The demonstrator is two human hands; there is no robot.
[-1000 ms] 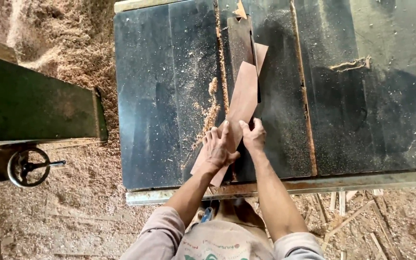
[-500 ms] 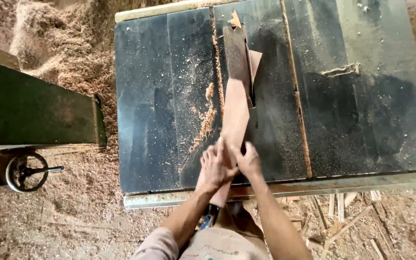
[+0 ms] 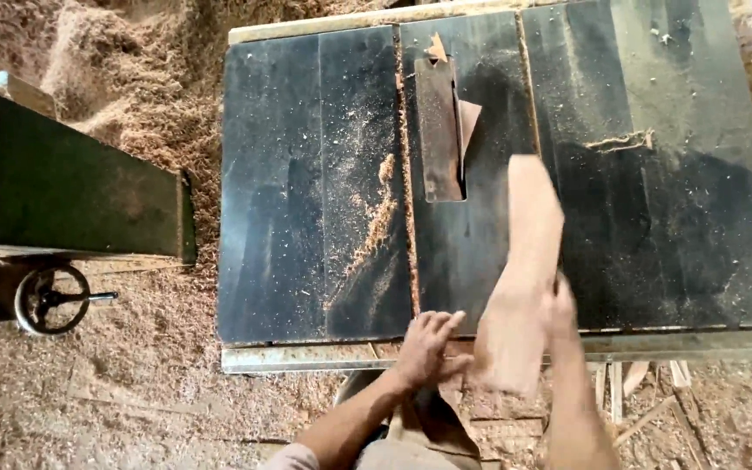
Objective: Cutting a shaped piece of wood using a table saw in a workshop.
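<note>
Right hand [image 3: 559,305] grips blurred wood board [image 3: 524,261] over saw table [image 3: 306,218]; left hand [image 3: 424,348] open beside.

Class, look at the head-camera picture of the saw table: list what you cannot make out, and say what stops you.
- Wooden board: motion blur smears its edges and its end nearest the person.
- Right hand: its grip is blurred and partly behind the board.
- Saw blade: covered by the guard.
- Green machine: cut off by the left edge.
- Left hand: open, holding nothing.

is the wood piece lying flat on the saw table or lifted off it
Lifted: the right hand holds the blurred wood piece tilted above the saw table.
</note>
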